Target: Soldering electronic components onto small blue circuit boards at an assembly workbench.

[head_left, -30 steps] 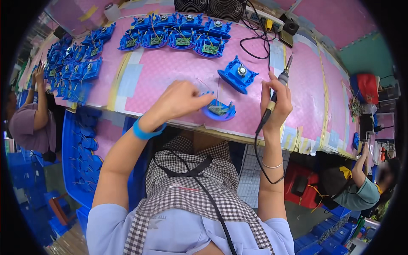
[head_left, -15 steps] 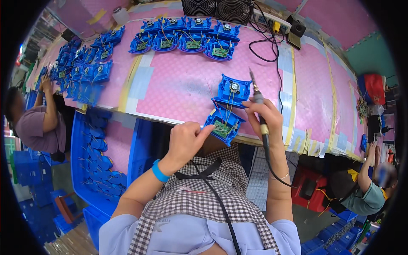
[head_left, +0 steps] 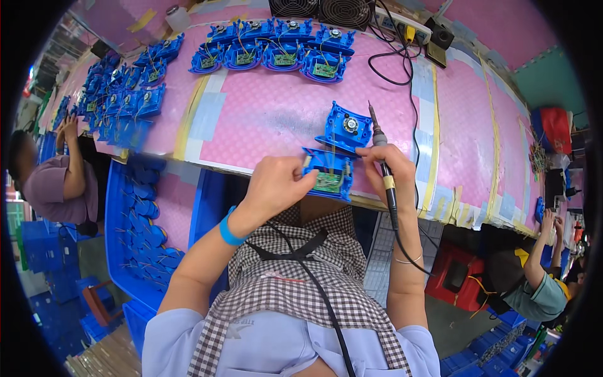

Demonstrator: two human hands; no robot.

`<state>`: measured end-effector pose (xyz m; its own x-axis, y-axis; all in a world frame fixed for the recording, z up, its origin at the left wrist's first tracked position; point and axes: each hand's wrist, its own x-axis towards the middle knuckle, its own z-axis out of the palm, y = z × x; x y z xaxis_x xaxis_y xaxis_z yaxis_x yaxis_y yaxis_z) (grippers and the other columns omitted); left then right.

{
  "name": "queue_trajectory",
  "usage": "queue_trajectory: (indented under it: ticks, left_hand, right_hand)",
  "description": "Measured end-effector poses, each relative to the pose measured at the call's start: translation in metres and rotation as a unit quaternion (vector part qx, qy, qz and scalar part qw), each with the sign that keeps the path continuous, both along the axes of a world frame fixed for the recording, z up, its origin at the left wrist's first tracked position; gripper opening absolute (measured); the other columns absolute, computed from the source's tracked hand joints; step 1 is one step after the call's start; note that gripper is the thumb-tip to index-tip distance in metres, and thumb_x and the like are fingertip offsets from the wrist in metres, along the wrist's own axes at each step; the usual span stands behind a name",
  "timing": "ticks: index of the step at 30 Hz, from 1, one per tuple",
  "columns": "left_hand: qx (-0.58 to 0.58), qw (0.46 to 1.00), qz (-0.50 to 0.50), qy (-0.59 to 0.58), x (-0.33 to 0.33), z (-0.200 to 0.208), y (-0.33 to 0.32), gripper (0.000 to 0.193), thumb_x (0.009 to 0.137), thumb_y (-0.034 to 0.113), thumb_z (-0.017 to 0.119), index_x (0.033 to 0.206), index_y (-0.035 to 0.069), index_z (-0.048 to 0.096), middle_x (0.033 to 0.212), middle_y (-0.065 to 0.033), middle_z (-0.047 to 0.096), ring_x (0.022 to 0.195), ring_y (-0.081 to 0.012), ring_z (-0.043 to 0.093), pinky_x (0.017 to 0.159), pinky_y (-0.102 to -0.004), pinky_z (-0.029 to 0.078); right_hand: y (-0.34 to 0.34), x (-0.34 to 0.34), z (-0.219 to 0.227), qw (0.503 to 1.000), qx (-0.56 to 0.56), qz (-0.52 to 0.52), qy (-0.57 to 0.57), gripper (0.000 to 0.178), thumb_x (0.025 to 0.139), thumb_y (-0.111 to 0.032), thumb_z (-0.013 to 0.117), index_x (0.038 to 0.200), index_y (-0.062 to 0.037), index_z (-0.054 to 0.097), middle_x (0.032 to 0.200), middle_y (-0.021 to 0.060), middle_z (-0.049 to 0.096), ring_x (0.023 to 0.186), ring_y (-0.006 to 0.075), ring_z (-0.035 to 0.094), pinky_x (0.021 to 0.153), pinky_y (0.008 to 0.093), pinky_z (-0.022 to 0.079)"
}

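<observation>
My left hand (head_left: pixel 281 187) pinches the left side of a blue plastic housing half (head_left: pixel 346 188) that holds a green circuit board (head_left: pixel 326 181), at the table's front edge. Thin wires link it to a second blue housing half (head_left: pixel 339 118) just beyond, which carries a round speaker (head_left: pixel 350 124). My right hand (head_left: pixel 391 168) is closed round a soldering iron (head_left: pixel 379 134). The iron's tip points up and away, to the right of the speaker half and apart from it. My right fingertips reach close to the near right corner of that half.
Several wired housings (head_left: pixel 284 58) stand in rows at the back, with more (head_left: pixel 113 103) to the left. A blue bin (head_left: pixel 114 251) of parts sits below left. Black fans (head_left: pixel 344 14), a power strip (head_left: pixel 402 31) and cables lie at the back. Co-workers sit on both sides.
The board half has turned more level and moved up onto the table edge with my left hand. The speaker half has shifted slightly away and tilted. The iron stays upright in my right hand.
</observation>
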<state>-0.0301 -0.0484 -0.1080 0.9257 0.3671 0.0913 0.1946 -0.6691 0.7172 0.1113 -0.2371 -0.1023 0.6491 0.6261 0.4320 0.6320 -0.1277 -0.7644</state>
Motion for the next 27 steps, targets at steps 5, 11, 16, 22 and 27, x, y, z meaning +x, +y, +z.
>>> queue_trajectory:
  ticks: [5, 11, 16, 22, 27]
  left_hand:
    - [0.007, 0.999, 0.053, 0.005, -0.006, 0.001, 0.000, 0.035, 0.077, 0.025, 0.072, 0.058, 0.001, 0.056, 0.052, -0.0134, 0.054, 0.046, -0.0224, 0.053, 0.045, -0.0355, 0.039]
    - [-0.263, 0.954, 0.069, -0.123, 0.006, 0.022, 0.014, 0.020, 0.086, 0.022, 0.068, 0.088, 0.005, 0.059, 0.063, 0.0051, 0.039, 0.056, -0.0065, 0.037, 0.050, -0.0245, 0.033]
    - [-0.547, 0.832, -0.055, -0.072, 0.014, 0.058, 0.046, 0.023, 0.093, 0.005, 0.053, 0.114, 0.002, 0.063, 0.076, 0.0008, 0.046, 0.071, -0.0073, 0.048, 0.066, -0.0220, 0.041]
    - [-0.061, 0.987, -0.019, -0.146, 0.043, 0.029, 0.015, 0.015, 0.084, 0.002, 0.064, 0.097, 0.004, 0.072, 0.078, -0.0059, 0.059, 0.060, -0.0106, 0.058, 0.053, -0.0244, 0.046]
    - [0.012, 0.989, -0.020, -0.145, 0.057, 0.031, 0.009, 0.008, 0.076, 0.006, 0.072, 0.083, 0.003, 0.072, 0.073, -0.0072, 0.066, 0.056, -0.0133, 0.060, 0.050, -0.0260, 0.047]
  right_hand:
    - [0.004, -0.003, -0.005, 0.998, 0.019, 0.007, -0.059, 0.025, 0.067, 0.010, 0.066, 0.085, -0.0049, 0.061, 0.086, 0.0063, 0.070, 0.074, 0.0220, 0.063, 0.064, 0.0303, 0.050]
    - [-0.022, -0.020, -0.006, 0.985, 0.093, -0.102, -0.107, 0.011, 0.083, -0.001, 0.065, 0.093, -0.0013, 0.061, 0.081, 0.0079, 0.067, 0.070, 0.0170, 0.059, 0.062, 0.0283, 0.048]
    - [-0.035, -0.038, 0.007, 0.981, 0.084, -0.172, -0.010, 0.037, 0.098, -0.033, 0.049, 0.116, -0.0015, 0.056, 0.090, 0.0070, 0.057, 0.079, 0.0124, 0.049, 0.074, 0.0270, 0.042]
    - [-0.023, -0.043, -0.006, 0.965, 0.120, -0.168, 0.164, 0.016, 0.088, -0.003, 0.061, 0.100, 0.0050, 0.067, 0.081, 0.0078, 0.065, 0.065, 0.0100, 0.058, 0.060, 0.0208, 0.045]
    - [-0.017, -0.038, -0.007, 0.952, 0.144, -0.154, 0.222, 0.016, 0.082, 0.001, 0.066, 0.098, 0.0023, 0.069, 0.078, 0.0049, 0.063, 0.067, 0.0092, 0.054, 0.060, 0.0222, 0.040]
